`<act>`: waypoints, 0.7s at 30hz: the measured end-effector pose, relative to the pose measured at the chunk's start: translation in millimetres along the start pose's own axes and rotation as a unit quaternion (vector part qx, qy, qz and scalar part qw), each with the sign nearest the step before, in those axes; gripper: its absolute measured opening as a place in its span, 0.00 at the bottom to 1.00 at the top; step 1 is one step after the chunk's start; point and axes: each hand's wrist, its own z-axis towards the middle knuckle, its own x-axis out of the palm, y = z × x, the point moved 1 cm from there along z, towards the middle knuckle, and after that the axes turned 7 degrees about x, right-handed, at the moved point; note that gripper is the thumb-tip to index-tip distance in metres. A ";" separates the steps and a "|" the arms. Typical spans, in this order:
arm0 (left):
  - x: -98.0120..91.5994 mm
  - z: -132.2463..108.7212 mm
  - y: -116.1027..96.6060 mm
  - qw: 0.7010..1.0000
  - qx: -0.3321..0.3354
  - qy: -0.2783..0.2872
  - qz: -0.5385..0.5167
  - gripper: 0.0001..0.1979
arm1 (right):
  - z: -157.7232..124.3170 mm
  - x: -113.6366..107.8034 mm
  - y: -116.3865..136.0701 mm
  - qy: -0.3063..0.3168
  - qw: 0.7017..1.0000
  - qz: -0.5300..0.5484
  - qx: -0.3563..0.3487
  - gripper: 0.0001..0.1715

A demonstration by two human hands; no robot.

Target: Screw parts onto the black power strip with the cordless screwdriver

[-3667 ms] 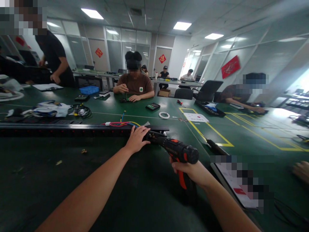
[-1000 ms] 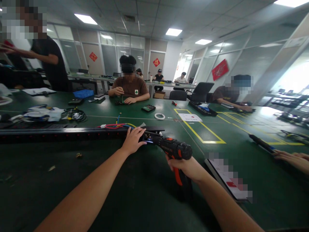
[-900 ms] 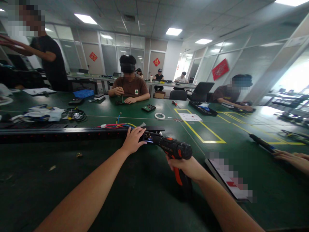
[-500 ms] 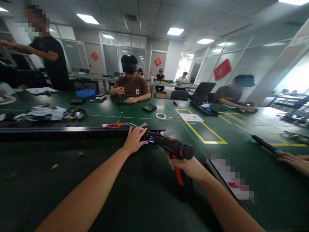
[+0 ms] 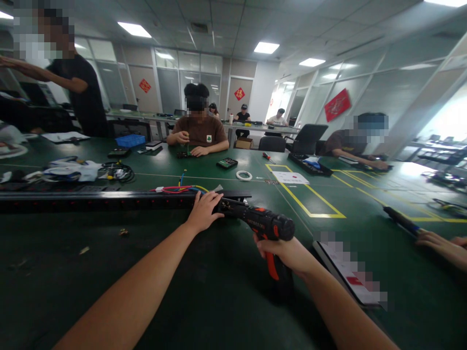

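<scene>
In the head view, my right hand (image 5: 288, 253) is wrapped around the grip of a black and orange cordless drill (image 5: 269, 222). The drill points left, its nose against the right end of a long black metal rail (image 5: 109, 200). My left hand (image 5: 205, 211) holds that end of the rail, fingers over its top edge and thumb on the near side. Red, yellow and blue wires (image 5: 178, 189) come out of the rail just left of my fingers. The drill's tip and whatever it touches are hard to make out.
Small brass-coloured parts (image 5: 124, 232) lie in front of the rail. A phone-like slab (image 5: 346, 272) rests right of the drill. Beyond are a white tape roll (image 5: 243, 175), a screwdriver (image 5: 268, 156) and a black tray (image 5: 310, 164). A co-worker's hand (image 5: 440, 245) holds a tool at right.
The bright light at the drill's nose no longer shows. Both hands, the drill and the rail keep nearly the same places; the view has shifted slightly.
</scene>
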 end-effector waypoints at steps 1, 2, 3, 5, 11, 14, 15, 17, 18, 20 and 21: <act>0.4 0.1 0.5 1.000 0.000 -0.001 0.001 0.34 | 0.1 -0.2 0.0 -0.001 1.000 0.003 0.001 0.09; 0.9 0.1 0.9 1.000 0.001 -0.002 0.001 0.34 | 0.0 -0.4 0.3 -0.002 1.000 0.006 0.003 0.09; 1.3 0.2 1.4 1.000 0.002 -0.003 0.001 0.34 | -0.2 -0.5 0.7 -0.004 1.000 0.008 0.004 0.09; 2.3 0.4 2.3 1.000 0.004 -0.004 -0.001 0.34 | -1.0 -0.7 2.0 -0.007 1.000 0.012 0.008 0.10; 4.4 1.0 3.4 1.000 0.003 -0.001 -0.006 0.35 | -2.0 -0.9 3.9 -0.010 1.000 0.009 0.014 0.12; 3.7 1.1 2.6 1.000 0.003 -0.002 -0.001 0.34 | -1.0 -1.4 1.8 -0.010 1.000 0.013 0.010 0.12; 3.3 1.1 2.2 1.000 0.003 -0.003 0.001 0.34 | -0.7 -1.6 0.9 -0.009 1.000 0.013 0.008 0.12; 2.3 1.1 1.5 1.000 0.003 -0.003 0.001 0.34 | 0.0 -1.8 -0.7 -0.005 1.000 0.013 0.001 0.11; 1.9 1.1 1.2 1.000 0.002 -0.002 0.000 0.34 | 0.2 -1.8 -1.3 -0.004 1.000 0.015 -0.001 0.11; 1.5 1.0 1.0 1.000 0.001 -0.002 -0.002 0.34 | 0.5 -1.7 -1.9 -0.004 1.000 0.018 -0.003 0.10; 1.6 1.0 1.1 1.000 0.001 -0.002 -0.003 0.34 | 0.6 -1.5 -1.9 -0.005 1.000 0.019 -0.003 0.10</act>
